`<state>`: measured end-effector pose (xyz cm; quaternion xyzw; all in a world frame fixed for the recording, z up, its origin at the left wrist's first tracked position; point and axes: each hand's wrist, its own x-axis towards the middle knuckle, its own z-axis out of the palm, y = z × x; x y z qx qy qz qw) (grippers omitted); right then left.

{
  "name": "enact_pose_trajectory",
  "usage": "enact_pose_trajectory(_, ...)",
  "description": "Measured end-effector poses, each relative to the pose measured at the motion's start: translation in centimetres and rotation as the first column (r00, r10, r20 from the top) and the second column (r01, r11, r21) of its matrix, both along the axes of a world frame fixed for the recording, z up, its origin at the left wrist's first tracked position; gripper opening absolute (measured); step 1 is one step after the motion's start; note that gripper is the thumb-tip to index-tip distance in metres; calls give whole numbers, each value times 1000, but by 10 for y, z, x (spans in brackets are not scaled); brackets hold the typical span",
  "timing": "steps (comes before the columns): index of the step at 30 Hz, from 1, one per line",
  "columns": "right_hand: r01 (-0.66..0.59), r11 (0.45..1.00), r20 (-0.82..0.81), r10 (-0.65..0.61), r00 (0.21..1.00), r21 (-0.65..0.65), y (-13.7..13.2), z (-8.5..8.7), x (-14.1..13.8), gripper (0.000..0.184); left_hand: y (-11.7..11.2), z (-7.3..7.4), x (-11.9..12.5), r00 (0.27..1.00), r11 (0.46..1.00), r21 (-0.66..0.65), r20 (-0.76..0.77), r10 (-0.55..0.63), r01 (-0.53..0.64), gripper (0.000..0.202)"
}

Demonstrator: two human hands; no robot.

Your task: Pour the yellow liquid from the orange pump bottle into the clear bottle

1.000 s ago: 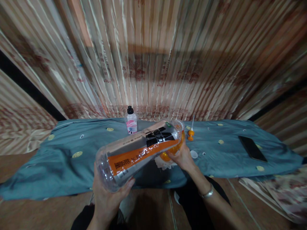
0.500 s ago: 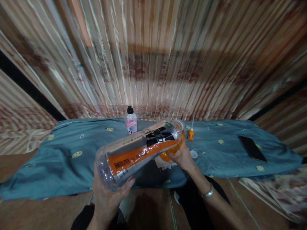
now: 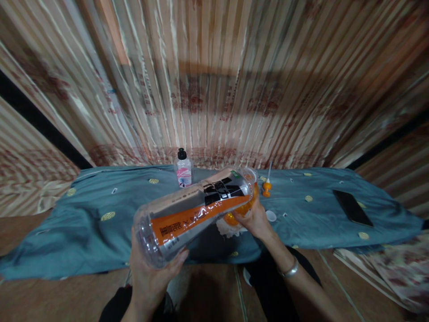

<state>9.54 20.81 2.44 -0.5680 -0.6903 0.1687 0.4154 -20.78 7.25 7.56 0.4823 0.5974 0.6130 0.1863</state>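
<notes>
My left hand point(image 3: 156, 273) is closed around the base of a large clear plastic bottle point(image 3: 197, 210) with an orange, grey and black label. The bottle lies tilted in the air, its mouth end up and to the right. Behind that end my right hand point(image 3: 254, 219) grips an orange translucent bottle point(image 3: 246, 206), partly hidden by the clear one. Whether liquid passes between them cannot be made out. Under the orange bottle is a crumpled white cloth or tissue point(image 3: 228, 229). An orange pump top point(image 3: 267, 188) with a pale tube stands just right of my right hand, near a round white cap point(image 3: 271, 216).
A teal patterned cloth point(image 3: 83, 228) covers the low table. Toward the back stands a clear bottle point(image 3: 183, 172) with a black cap and pink label. A dark flat phone or tablet point(image 3: 352, 208) lies at the right. Pleated curtains point(image 3: 214, 89) hang behind.
</notes>
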Motion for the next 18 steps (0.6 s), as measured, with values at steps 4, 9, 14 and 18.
enact_pose_trajectory(4, 7, 1000, 8, -7, 1000, -1, 0, 1, 0, 95, -1, -7, -3, 1000, 1000, -3, -20, 5, -5, 69)
enact_pose_trajectory(9, 3, 1000, -1, -3, 1000, 15, 0, 0, -1, 93, -3, -12, -5, 1000, 1000, -4, -9, 3, -3, 60)
enact_pose_trajectory(14, -8, 1000, -22, 8, 1000, -19, -1, 2, -1, 96, -2, -5, -1, 1000, 1000, -2, 3, -8, 8, 64)
enact_pose_trajectory(18, -15, 1000, -26, 14, 1000, -20, 0, 2, 0, 97, -2, 1, 4, 999, 1000, -6, 44, -18, 18, 79)
